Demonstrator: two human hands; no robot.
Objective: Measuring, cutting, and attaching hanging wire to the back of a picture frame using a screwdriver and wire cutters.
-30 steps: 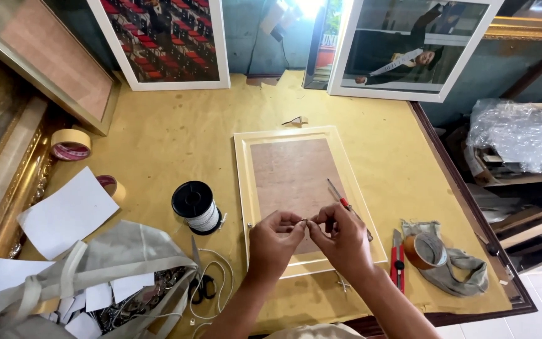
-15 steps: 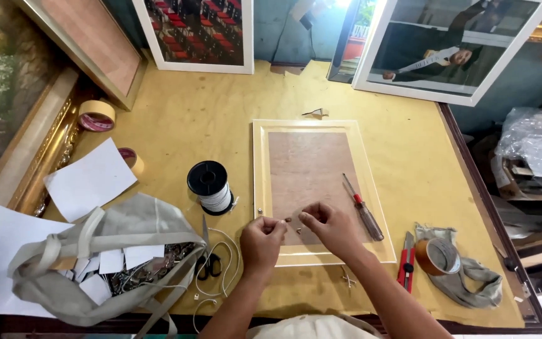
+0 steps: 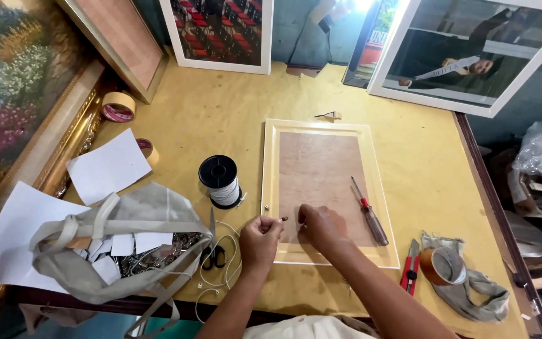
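Note:
A pale wooden picture frame (image 3: 270,176) lies face down on the yellow table, its brown backing board up. My left hand (image 3: 260,242) hovers at the frame's lower left edge and pinches a small dark screw-like piece (image 3: 283,219) between thumb and finger. My right hand (image 3: 322,227) rests knuckles up on the lower part of the backing board, fingers curled, just right of that piece. What lies under its fingers is hidden. A red-handled screwdriver (image 3: 369,210) lies on the board to the right of my right hand.
A black spool of white cord (image 3: 219,181), loose cord and scissors (image 3: 212,251) lie left of the frame. A grey bag (image 3: 114,245) of hardware and white papers (image 3: 109,164) sit at the left. A red utility knife (image 3: 411,270), tape roll (image 3: 440,265) and grey cloth lie at the right. Framed pictures line the far edge.
The hands, held together over the frame's bottom edge, have dropped and parted a little. The right hand now rests on the backing board. The view has shifted left.

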